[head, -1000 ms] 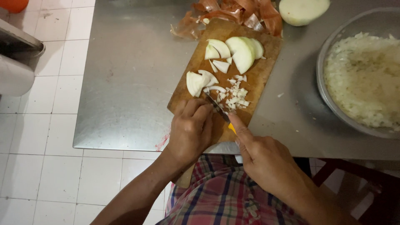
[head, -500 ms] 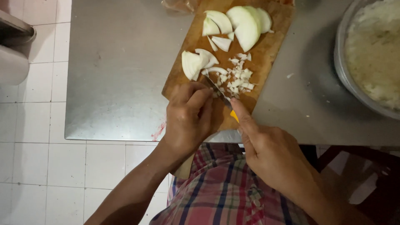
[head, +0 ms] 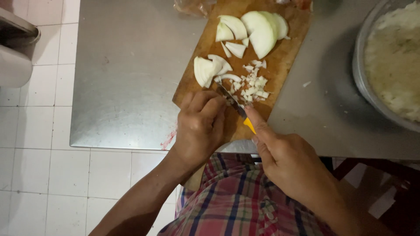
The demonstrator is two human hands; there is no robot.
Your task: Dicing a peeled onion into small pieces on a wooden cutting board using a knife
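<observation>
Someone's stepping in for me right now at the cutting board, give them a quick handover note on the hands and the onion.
Right hand grips a yellow-handled knife, blade on the wooden cutting board.
Left hand rests curled on the board beside the blade; what it pins is hidden.
Done: a small pile of diced onion; the metal bowl at right holds chopped onion.
Left: onion wedges by the blade, and larger onion pieces at the board's far end.

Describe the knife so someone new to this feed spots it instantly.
Start at the wooden cutting board on the steel table. At its near end, between the left hand and right hand, lies the knife: a thin dark blade angled toward the diced onion. Its yellow handle, gripped by the right hand, is the only bright colour there.
</observation>
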